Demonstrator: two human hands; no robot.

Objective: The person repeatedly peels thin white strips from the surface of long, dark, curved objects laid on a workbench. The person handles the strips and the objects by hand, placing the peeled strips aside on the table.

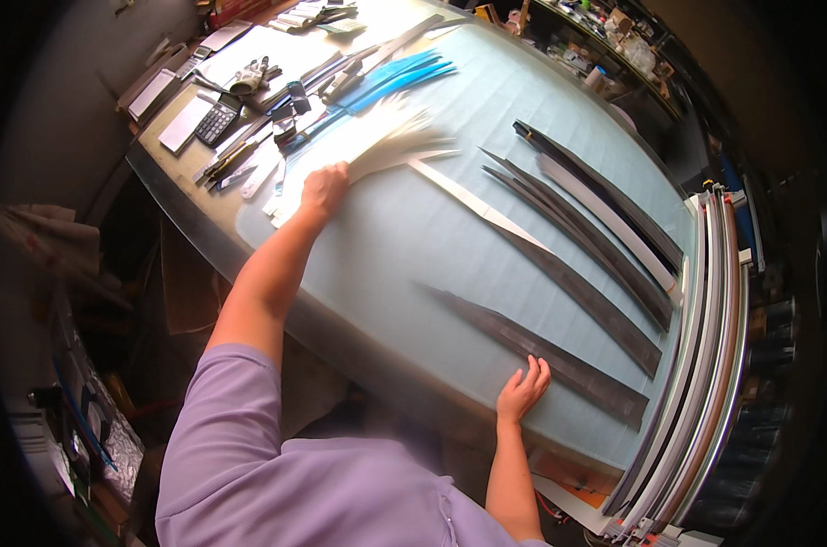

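My left hand (324,189) is closed at the edge of a fanned bundle of white strips (391,141), whose far ends are smeared by motion. A long white strip (468,199) runs from that bundle toward a dark strip (587,296). Lower on the table, my right hand (525,387) has its fingers out, and the fingertips rest at the near edge of another long, dark, tapered strip (546,351). Beyond these lie more dark strips (578,228), side by side.
Blue strips (395,80), a calculator (217,120), a work glove (249,77) and notepads (186,123) crowd the table's far left. Several long rails (705,365) line the right edge of the pale table (368,283). A cluttered shelf (614,55) stands beyond the table.
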